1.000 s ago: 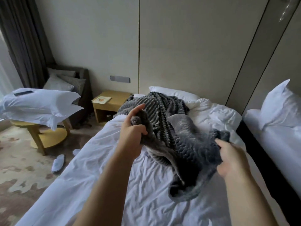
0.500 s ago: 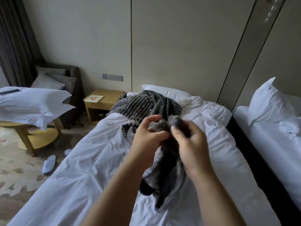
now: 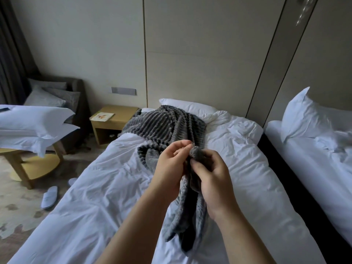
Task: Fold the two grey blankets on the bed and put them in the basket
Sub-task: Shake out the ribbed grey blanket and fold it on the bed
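**Both hands on one grey corner, mid-bed**

Over on the left, white pillows (image 3: 34,121) sit stacked on a round wooden table (image 3: 38,166). There's a white slipper (image 3: 50,197) on the carpet below and a nightstand (image 3: 116,124) against the wall. Onto the bed (image 3: 95,206) now: a ribbed grey blanket (image 3: 165,126) lies heaped at the head end, just in front of the head pillow (image 3: 186,106). At centre, the left hand (image 3: 171,168) has its fingers curled, pinching the top corner of the held grey blanket (image 3: 188,216). The right hand (image 3: 213,180) is right against it, thumb and fingertips pinching that same corner. The cloth hangs bunched from both hands down onto the white sheet. Far right, a second bed (image 3: 314,168) with an upright pillow (image 3: 304,115).
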Motion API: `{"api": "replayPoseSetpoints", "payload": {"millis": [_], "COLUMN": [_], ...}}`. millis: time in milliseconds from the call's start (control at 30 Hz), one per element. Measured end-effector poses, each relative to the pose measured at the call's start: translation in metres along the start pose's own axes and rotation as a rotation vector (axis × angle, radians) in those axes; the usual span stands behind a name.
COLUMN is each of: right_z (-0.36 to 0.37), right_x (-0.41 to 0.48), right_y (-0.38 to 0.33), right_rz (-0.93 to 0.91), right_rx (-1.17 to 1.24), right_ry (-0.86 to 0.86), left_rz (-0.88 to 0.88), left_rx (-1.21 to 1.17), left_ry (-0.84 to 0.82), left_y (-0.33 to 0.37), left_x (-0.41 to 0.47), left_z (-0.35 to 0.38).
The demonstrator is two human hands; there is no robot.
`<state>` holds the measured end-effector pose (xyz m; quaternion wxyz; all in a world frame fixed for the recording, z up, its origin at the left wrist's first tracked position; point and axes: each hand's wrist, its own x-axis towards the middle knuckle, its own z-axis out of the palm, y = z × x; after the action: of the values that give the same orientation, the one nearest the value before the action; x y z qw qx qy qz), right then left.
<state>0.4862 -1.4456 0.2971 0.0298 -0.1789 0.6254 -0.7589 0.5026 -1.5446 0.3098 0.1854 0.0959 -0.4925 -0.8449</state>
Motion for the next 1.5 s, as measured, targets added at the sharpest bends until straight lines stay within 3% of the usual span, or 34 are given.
{"api": "replayPoseSetpoints", "payload": {"millis": [133,333,400,467,533,700,1033,1100,1200,1333,1500], "right_z": [-0.003,-0.015,-0.015,-0.005,0.003,0.001,0.0,0.002,0.008,0.018,0.012], "right_x": [0.005,0.012,0.013,0.011,0.008,0.009,0.008,0.007,0.006,0.003,0.004], "right_y": [0.0,0.0,0.0,0.001,0.004,0.004,0.006,0.011,0.02,0.028,0.033], "right_rz": [0.098,-0.151,-0.19,-0.103,-0.026,0.001,-0.167,-0.199,-0.231,-0.222,-0.24], "right_rx": [0.223,0.068,-0.082,-0.274,-0.359,-0.333,-0.485,-0.525,-0.619,-0.615,-0.584], "right_ry": [0.134,0.509,0.425,0.157,0.014,-0.039,-0.222,-0.219,-0.084,-0.095,0.022], "left_rz": [-0.027,-0.266,-0.27,-0.225,-0.201,-0.23,-0.172,-0.157,-0.133,-0.075,-0.062], "left_rx": [-0.014,-0.031,-0.032,0.007,0.035,-0.054,0.098,0.079,0.088,0.144,0.2], "left_ry": [0.034,-0.03,-0.06,-0.059,-0.013,0.033,0.131,0.151,0.16,0.15,0.07], "left_y": [0.0,0.004,0.005,0.005,0.005,0.009,0.008,0.012,0.017,0.016,0.017], "left_x": [0.002,0.004,0.005,0.005,0.005,0.007,0.013,0.012,0.008,0.003,-0.002], "left_z": [0.002,-0.006,-0.008,-0.007,-0.007,-0.015,-0.018,-0.017,-0.015,-0.011,-0.013]}}
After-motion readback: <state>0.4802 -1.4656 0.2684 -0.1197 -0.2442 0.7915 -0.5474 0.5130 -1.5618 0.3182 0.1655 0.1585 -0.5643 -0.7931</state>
